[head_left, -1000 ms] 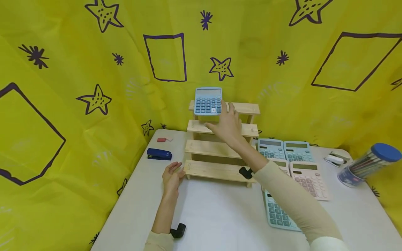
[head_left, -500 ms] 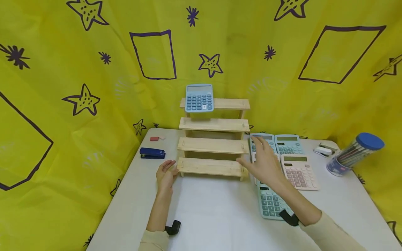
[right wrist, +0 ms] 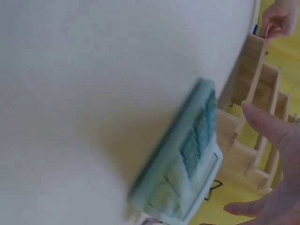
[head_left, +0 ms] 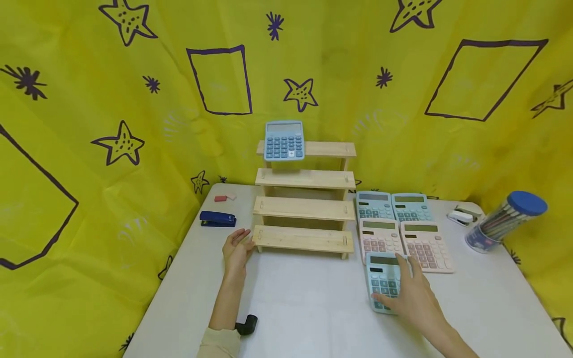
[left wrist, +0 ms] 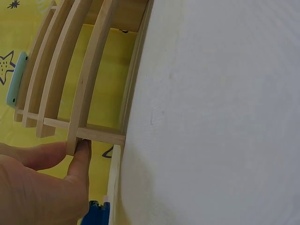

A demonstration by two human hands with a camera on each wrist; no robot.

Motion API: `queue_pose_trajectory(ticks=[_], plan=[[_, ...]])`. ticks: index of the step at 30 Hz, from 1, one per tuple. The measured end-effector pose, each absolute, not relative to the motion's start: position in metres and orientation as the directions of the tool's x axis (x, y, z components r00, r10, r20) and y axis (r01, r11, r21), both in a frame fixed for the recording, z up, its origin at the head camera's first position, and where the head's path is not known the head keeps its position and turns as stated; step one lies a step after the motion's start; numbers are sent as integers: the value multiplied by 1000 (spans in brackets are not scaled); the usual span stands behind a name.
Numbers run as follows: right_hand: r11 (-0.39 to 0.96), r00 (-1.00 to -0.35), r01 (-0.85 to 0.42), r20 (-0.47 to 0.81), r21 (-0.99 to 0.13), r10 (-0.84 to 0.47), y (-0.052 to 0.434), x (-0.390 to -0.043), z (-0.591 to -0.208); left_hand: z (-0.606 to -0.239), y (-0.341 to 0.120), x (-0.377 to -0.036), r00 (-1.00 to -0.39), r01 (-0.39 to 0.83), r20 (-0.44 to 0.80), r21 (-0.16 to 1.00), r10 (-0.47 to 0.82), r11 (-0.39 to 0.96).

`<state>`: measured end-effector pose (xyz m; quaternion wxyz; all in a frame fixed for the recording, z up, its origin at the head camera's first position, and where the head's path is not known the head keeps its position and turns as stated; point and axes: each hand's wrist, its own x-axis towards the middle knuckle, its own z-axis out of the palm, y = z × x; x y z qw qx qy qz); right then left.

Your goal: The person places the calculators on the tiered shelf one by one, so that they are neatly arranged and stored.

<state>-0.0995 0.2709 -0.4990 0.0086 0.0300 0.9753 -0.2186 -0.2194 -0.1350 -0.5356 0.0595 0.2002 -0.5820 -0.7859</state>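
right hand (head_left: pixel 414 298) spread loosely over the teal calculator (head_left: pixel 382 278), lower right of frame.
left hand (head_left: pixel 237 247) resting open-fingered against the wooden rack (head_left: pixel 304 209) at its lowest step, centre frame; blue calculator (head_left: pixel 284 140) propped on top step; all on the desk (head_left: pixel 304 308).

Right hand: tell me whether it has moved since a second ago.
Yes. The right hand has come down and to the right, away from the wooden shelf, and now rests over the teal calculator on the table.
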Motion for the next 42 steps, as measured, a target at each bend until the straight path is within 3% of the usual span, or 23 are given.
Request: queue_pose_trajectory(ticks=[5, 11, 19, 26, 32, 42], plan=[[887, -989, 132, -115, -443, 91, 266, -88, -515, -536, -135, -218, -914, -134, -242, 938, -325, -320], [878, -987, 140, -129, -458, 91, 262, -84, -521, -538, -134, -217, -912, -144, -255, 933, -323, -330], [869, -996, 77, 4, -489, 91, 259, -82, -526, -535, -134, -218, -912, -135, -248, 934, -326, -332], [859, -989, 2, 123, -512, 76, 255, -87, -505, -534, -135, -217, -913, -134, -248, 932, -325, -337], [826, -962, -155, 275, -543, 0, 243, -123, -460, -535, -137, -218, -911, -121, -240, 932, -334, -341], [779, -941, -262, 329, -570, -76, 207, -222, -376, -535, -134, -219, -906, -134, -258, 927, -335, -351]])
